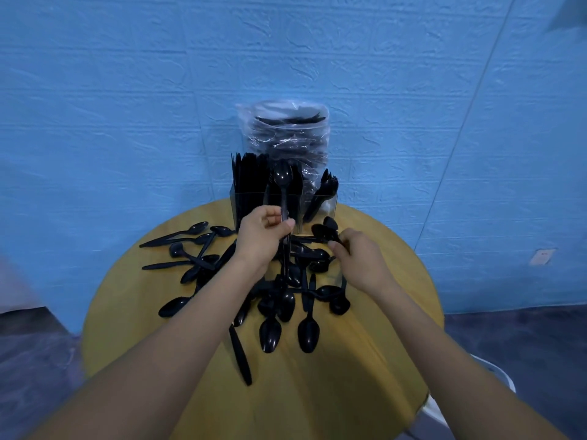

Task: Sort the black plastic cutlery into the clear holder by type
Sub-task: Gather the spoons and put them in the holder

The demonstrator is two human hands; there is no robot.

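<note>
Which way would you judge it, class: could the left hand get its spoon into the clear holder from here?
Probably yes: the left hand holds the spoon upright just before the clear holder, nothing between.

Black spoons (273, 300) lie scattered before the clear holder (282, 201), partly filled with upright cutlery.

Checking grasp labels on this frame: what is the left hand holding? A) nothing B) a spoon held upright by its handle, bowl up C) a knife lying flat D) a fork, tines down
B: the left hand grips the handle of a spoon whose bowl stands up in front of the clear holder, while the right hand pinches other spoons low over the pile.
</note>
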